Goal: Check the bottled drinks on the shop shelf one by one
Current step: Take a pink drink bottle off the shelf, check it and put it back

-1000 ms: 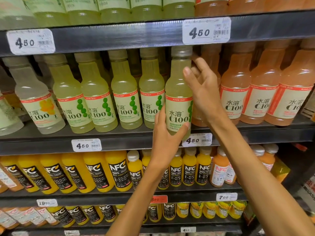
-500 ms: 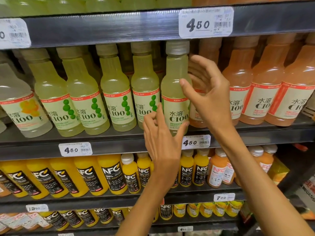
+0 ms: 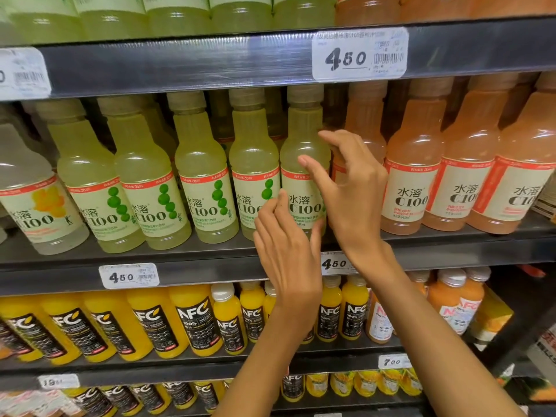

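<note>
Bottle: the pale green bottle [image 3: 304, 164] stood upright at the shelf's [image 3: 210, 260] front edge.
Right hand [image 3: 352, 191]: nearer, fingers released beside its shoulder.
Left hand [image 3: 285, 245]: loose, holding nothing, before its label.

A pale green C100 bottle [image 3: 304, 164] is standing upright on the dark shelf [image 3: 192, 270], last on the right in its green row, just beside the orange C100 bottles [image 3: 469, 182]. The left hand [image 3: 285, 254] is hovering at its label, fingers loosely curled. The right hand [image 3: 349, 188] is hanging before its shoulder, fingers relaxed, gripping nothing. A price tag [image 3: 359, 54] above is reading 450.
</note>
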